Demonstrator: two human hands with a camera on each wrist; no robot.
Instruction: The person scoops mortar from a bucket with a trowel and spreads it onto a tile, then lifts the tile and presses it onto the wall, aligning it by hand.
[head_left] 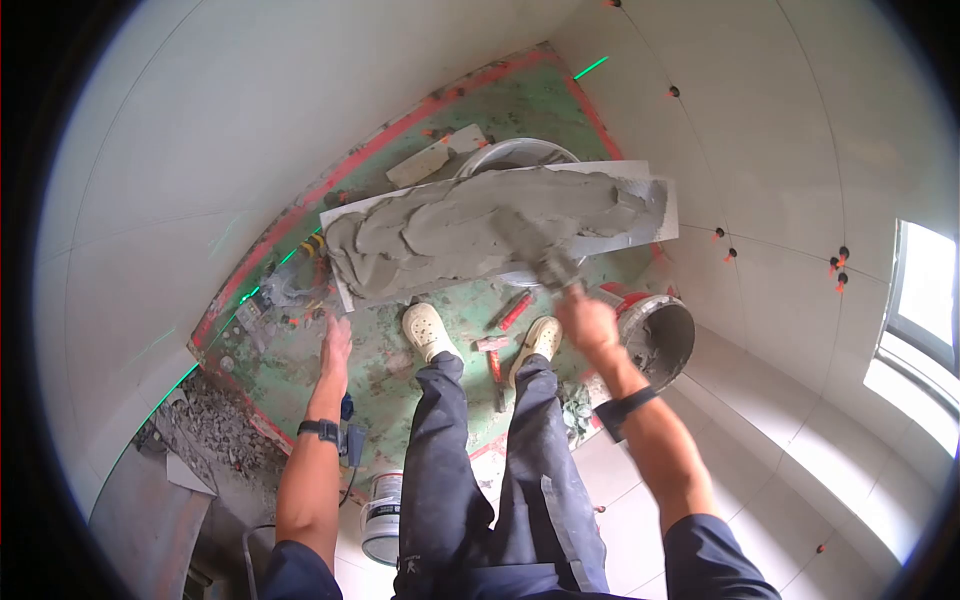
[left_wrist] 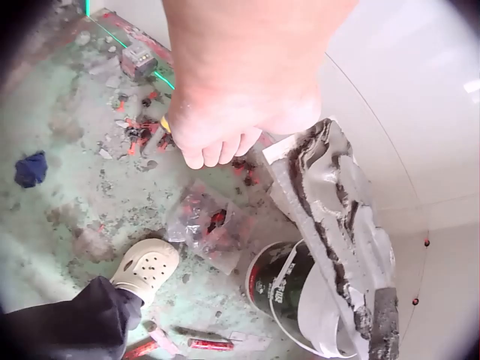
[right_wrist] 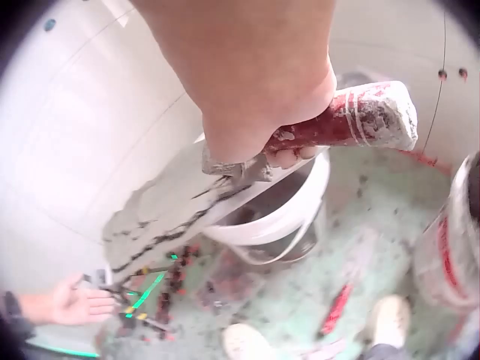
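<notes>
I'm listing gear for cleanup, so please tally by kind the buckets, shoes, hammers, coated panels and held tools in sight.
Buckets: 3
Shoes: 2
Hammer: 1
Coated panel: 1
Held tool: 1
Total: 8

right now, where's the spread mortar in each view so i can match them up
Head: spread mortar in the upper centre, reaching right of centre.
Left wrist: right side, slanting down to the lower edge.
Right wrist: left of centre.
Shared landmark: the white-rimmed bucket beneath it.
</notes>
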